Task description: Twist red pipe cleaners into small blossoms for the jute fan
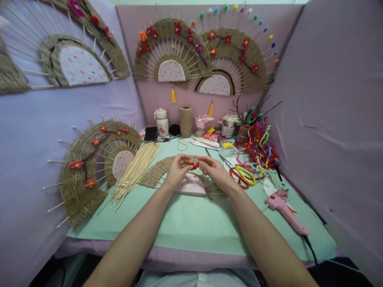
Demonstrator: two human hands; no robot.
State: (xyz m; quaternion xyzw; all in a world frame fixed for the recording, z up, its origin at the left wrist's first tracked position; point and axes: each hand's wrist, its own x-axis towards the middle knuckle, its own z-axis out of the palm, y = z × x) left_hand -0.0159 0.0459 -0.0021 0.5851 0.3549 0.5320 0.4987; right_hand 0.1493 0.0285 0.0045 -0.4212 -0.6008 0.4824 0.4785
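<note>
The left hand (177, 169) and right hand (214, 169) nearly meet, fingertips pinching a red piece (194, 165) between them, its long axis running roughly nine to three o'clock. It is above a fan (158, 170) on the table (200, 231); the fan's arch points to twelve. Scissors (235, 169) lie at three o'clock.

The table (203, 229) is being lit softly and rather dimly, with faint shadows being cast beside the arms (266, 227). The left wall (26, 159) is being tinted a brighter blue-violet, while the right wall (326, 99) is being left greyer. The upper-left fan (118, 59) is being stretched by lens distortion. Fine detail is being blurred on the red piece (194, 165).
</note>
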